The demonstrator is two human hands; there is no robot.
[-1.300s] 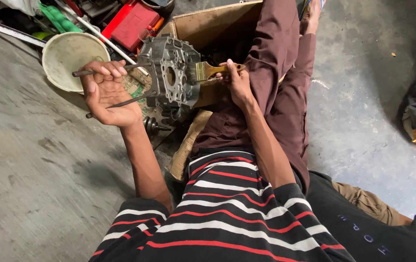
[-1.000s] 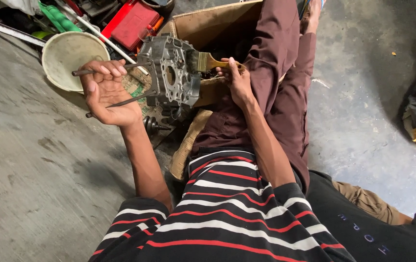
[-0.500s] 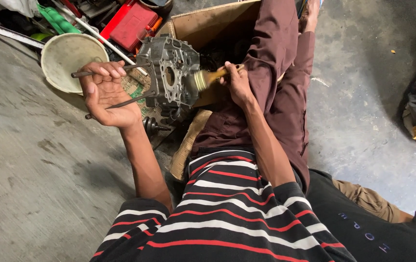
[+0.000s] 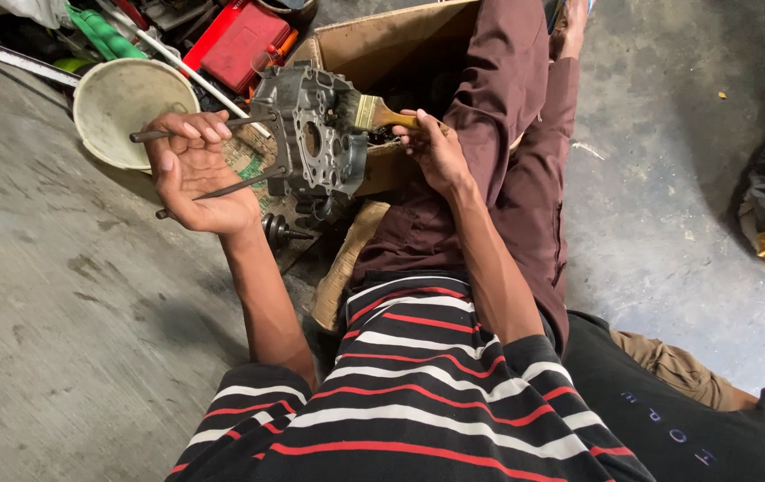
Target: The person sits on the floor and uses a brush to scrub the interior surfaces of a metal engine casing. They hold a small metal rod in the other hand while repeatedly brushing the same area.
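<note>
casing point(image 4: 313, 134): grey metal engine part, greasy, full of round holes and bolt bores; held upright above the floor by two long studs point(image 4: 221, 189) jutting left.
brush point(image 4: 373, 113): wooden handle, metal ferrule, dark bristles pressed against the casing's right side, lying roughly level.
</note>
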